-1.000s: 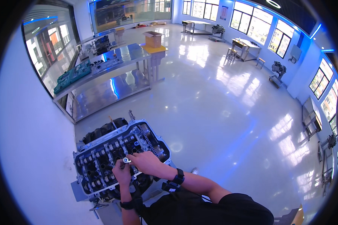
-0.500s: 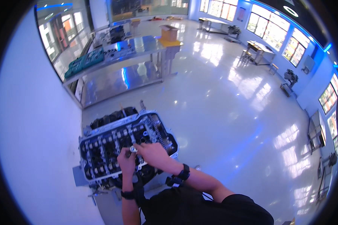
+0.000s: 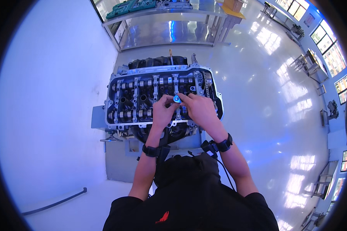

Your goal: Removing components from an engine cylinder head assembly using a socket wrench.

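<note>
Both of my hands meet over an engine cylinder head (image 3: 142, 124) that has its cover off. Between them is a small round shiny metal piece (image 3: 177, 99) with a bluish glint; it may be the top of a tool, but its lower part is hidden. My left hand (image 3: 164, 111) pinches it from the left with bent fingers. From the right, my right hand (image 3: 200, 109) closes its fingers on the same piece. Below lie two camshafts (image 3: 145, 83) in their bearing caps, and a timing chain (image 3: 206, 86) runs at the right end.
A metal workbench (image 3: 162, 45) stands beyond the engine, carrying a green tool case (image 3: 131, 7) and metal parts (image 3: 175, 4). A cardboard box (image 3: 232, 4) sits at its right end. A white wall (image 3: 65, 96) rises on the left. A handwheel (image 3: 111, 138) juts out at the engine's lower left.
The view has turned and tipped downward, so the engine now appears squarer and higher in the picture. Both hands stay together on the metal piece over the cylinder head.
</note>
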### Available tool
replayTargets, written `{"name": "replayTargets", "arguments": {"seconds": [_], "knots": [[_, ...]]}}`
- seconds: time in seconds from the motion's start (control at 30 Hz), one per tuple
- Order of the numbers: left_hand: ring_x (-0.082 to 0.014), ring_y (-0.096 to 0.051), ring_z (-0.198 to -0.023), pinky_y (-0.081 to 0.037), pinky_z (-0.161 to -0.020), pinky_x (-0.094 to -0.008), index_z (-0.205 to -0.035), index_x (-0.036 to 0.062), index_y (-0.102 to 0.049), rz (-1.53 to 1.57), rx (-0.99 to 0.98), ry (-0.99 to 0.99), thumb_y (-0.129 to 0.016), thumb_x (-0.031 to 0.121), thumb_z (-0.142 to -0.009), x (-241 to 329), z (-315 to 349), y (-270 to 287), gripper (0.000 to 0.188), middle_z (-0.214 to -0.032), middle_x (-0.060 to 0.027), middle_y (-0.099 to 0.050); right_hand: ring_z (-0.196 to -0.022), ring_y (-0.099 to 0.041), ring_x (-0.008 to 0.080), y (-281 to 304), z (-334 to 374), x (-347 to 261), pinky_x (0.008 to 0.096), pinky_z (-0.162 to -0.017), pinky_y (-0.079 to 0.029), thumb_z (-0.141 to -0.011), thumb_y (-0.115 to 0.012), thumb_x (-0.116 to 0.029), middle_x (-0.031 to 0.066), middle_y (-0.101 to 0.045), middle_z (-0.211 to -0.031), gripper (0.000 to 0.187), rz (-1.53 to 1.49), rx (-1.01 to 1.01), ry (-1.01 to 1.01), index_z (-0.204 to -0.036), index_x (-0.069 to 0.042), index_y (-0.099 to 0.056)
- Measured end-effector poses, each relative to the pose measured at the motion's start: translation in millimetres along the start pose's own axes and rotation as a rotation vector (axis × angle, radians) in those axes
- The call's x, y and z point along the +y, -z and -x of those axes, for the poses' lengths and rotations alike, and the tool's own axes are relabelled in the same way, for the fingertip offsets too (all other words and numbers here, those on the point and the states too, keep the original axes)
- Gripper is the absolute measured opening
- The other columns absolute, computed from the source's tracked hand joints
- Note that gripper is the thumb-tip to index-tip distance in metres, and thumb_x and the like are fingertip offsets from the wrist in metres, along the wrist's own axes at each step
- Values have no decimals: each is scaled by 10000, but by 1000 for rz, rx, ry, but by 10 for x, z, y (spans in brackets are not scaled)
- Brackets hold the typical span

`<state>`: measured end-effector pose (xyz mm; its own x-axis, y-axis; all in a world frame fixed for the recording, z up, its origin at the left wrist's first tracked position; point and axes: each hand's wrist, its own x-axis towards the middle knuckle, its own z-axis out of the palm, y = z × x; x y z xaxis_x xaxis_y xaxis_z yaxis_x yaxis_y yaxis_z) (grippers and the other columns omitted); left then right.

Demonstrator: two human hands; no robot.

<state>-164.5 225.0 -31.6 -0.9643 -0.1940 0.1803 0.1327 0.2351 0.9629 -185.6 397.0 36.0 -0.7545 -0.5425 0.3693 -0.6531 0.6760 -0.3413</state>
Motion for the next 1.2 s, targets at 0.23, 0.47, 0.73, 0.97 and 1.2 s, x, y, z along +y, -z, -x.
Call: {"name": "replayTargets", "arguments": {"seconds": [0.23,0.47,0.73,0.97,1.2], "knots": [[-88,-653,-918,-515,-791,-248,-1059,-32,-683,47,-153,86,-652,-10,-916,20,2,59,148,-945,-46,-716,-787,-653,255,3,-34,29,396,-722,-493,-865,-631,-120,58,-637,-815,330,72,88,86,-1192,-136,-672],[-100,-666,-907,-520,-801,-257,-1026,-37,-681,-25,-27,34,-674,-37,-880,98,24,23,147,-931,-75,-722,-771,-651,265,37,-13,-32,402,-679,-515,-838,-634,-87,58,-628,-809,358,-26,-76,-80,-1191,-137,-661],[-140,-711,-800,-532,-709,-283,-1007,-20,-694,-20,-24,-33,-689,36,-890,-19,2,-20,130,-862,-115,-748,-748,-665,282,7,-31,6,397,-626,-516,-916,-618,-198,75,-648,-820,317,4,-29,-15,-1229,-165,-662],[-115,-664,-929,-522,-830,-270,-1037,-53,-663,-79,-42,25,-674,-43,-886,94,19,-29,152,-948,-99,-725,-736,-672,277,21,-43,123,402,-594,-518,-889,-620,-145,75,-648,-806,355,12,-46,39,-1242,-159,-651],[-128,-689,-806,-522,-726,-272,-1067,9,-677,-42,52,-134,-657,-18,-882,-23,79,-43,188,-885,-103,-735,-767,-674,271,10,-37,105,391,-626,-527,-892,-619,-150,63,-645,-831,371,40,-119,25,-1262,-166,-638]]}}
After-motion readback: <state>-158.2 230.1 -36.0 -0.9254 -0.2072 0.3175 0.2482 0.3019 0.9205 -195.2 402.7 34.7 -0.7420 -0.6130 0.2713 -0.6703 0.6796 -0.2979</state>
